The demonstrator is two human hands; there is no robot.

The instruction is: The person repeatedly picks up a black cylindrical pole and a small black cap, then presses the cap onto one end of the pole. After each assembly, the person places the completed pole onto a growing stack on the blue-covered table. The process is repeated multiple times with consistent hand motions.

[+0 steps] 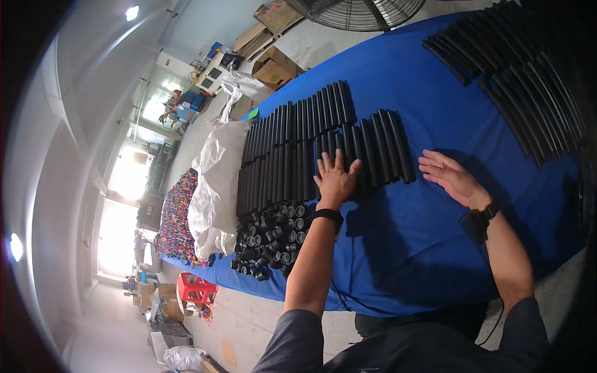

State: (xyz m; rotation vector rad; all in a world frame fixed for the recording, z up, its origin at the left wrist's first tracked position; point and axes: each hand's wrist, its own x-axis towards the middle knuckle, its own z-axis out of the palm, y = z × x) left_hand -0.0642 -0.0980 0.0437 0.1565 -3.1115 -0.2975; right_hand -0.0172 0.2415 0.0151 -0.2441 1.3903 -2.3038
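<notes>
My left hand (336, 181) lies with fingers spread over the near row of black tubes (387, 146), palm down; nothing is gripped in it. These tubes lie side by side, with a second row of black tubes (303, 118) just beyond them. Right of that row, my right hand (453, 176) hovers over the blue cloth, its fingers stretched out and holding nothing. Left of my left forearm sits a heap of black round caps (273, 239), some showing their grey hollow insides.
More black tubes (528, 93) lie in rows at the far right of the blue-covered table (429, 255). A white plastic sack (214, 186) and a pile of small multicoloured pieces (177, 217) lie left. A large fan (360, 12), a cardboard box (275, 67) and a red stool (196, 288) stand around the table.
</notes>
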